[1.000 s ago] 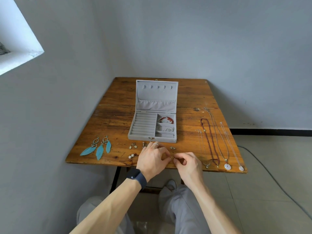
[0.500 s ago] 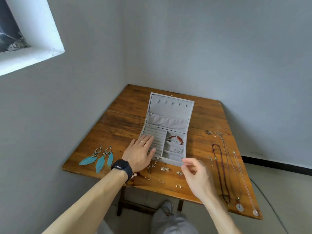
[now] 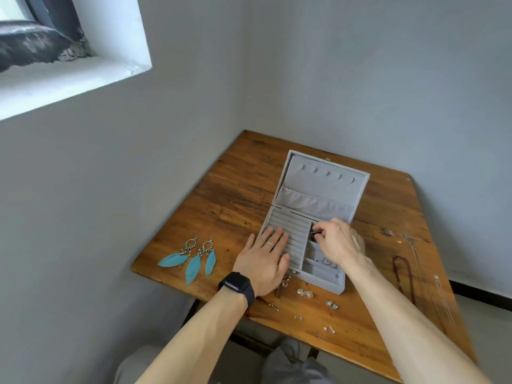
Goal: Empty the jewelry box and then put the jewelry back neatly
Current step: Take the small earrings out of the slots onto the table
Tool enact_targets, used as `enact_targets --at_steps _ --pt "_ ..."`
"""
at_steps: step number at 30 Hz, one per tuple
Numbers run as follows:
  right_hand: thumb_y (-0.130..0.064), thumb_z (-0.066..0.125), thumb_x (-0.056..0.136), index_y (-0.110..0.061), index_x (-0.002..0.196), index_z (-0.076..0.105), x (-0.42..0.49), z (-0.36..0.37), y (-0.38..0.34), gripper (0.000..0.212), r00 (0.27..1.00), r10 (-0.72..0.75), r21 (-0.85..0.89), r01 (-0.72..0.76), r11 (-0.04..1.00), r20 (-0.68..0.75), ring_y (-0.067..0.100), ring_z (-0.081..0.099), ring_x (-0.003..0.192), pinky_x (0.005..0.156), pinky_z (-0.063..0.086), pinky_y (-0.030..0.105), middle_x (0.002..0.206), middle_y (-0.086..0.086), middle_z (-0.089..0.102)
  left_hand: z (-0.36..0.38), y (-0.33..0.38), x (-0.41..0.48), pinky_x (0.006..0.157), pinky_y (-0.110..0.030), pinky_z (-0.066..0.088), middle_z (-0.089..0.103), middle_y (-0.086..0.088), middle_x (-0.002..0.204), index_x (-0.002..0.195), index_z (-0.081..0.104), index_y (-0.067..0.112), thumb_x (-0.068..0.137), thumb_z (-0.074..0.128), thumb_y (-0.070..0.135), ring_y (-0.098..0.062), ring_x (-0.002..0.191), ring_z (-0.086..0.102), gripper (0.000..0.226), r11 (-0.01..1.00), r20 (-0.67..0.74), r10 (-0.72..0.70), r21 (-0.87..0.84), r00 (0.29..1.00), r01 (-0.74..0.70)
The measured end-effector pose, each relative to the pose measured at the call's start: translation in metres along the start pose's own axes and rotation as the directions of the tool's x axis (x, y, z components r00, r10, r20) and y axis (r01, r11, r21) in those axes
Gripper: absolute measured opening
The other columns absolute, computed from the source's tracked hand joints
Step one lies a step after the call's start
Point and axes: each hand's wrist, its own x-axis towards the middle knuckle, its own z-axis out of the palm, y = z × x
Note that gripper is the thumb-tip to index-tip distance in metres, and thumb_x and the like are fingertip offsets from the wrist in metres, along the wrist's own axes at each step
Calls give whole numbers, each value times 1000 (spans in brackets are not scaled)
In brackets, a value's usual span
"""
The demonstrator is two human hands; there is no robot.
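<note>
Near the tabletop's front edge, left hand (image 3: 263, 259) flat on open jewelry box (image 3: 302, 242); right hand (image 3: 339, 243) pinching small dark piece (image 3: 315, 233) inside.

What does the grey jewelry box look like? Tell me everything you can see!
The jewelry box is grey and looks velvety. It sits open on the wooden table, lid tilted back. Inside the lid are a row of small hooks and a gathered pocket. The base has ridged ring rolls on one side and small compartments on the other; one holds some small pieces. A small metal clasp shows at the front. The left hand lies flat on the ring rolls, and the right hand pinches something dark in the farthest compartment.
</note>
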Motion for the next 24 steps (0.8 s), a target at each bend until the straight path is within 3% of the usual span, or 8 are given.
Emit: enact_targets --at_steps 4,7,11,14,17,19,21,24 --pt "-30 64 96 -30 109 71 -3 0 3 15 999 1 28 0 1000 -48 24 65 100 77 56 37 109 1 64 0 -1 0 123 -41 3 13 6 167 160 14 25 106 17 45 -12 154 3 57 1000 5 1 1 1000 -1" --pt "-28 67 93 -30 97 74 -13 -7 14 9 986 88 233 -53 971 -142 19 64 91 72 50 29 99 -2 67 -1 -2 0 123 -41 3 12 7 167 160 14 26 106 17 45 -12 154 3 57 1000 11 -6 5 1000 6" --pt "-29 68 93 -36 87 68 -44 -22 24 9 917 331 623 -128 772 -221 5 64 86 69 43 17 89 -15 70 -4 -1 0 123 -42 1 11 8 167 160 13 26 106 17 45 -11 154 2 57 1000 38 -9 10 999 9" --pt "-28 68 93 -36 89 70 -85 -27 29 9 875 444 793 -127 596 -194 9 69 89 76 52 27 87 -15 72 -10 1 1 124 -47 2 14 8 167 160 16 26 106 20 44 -11 153 5 57 999 67 -18 30 998 16" --pt "-24 69 93 -37 90 72 -133 -19 31 14 857 495 880 -119 460 -143 6 71 82 74 55 30 89 -19 73 -19 8 10 121 -51 15 37 1 158 153 34 25 103 29 44 -20 147 29 53 997 39 -15 82 999 11" --pt "-20 69 93 -33 89 73 -159 -7 30 14 845 525 906 -142 400 -99 6 71 79 71 56 27 86 -16 74 -27 18 21 111 -46 33 57 -5 138 141 45 22 101 33 44 -27 129 50 47 991 -11 -8 135 1000 9" --pt "-18 69 93 -31 91 72 -180 7 29 14 828 558 923 -173 345 -53 6 71 77 66 56 21 85 -17 74 -31 33 35 99 -43 43 62 -9 126 136 49 19 100 38 43 -30 117 54 44 983 -53 10 185 999 0" --pt "-16 68 93 -29 94 72 -200 24 25 13 804 595 940 -205 272 3 7 71 75 66 56 21 85 -15 74 -30 57 59 91 -43 45 60 -11 121 131 57 21 99 43 41 -31 113 54 40 970 -39 45 239 998 -35"
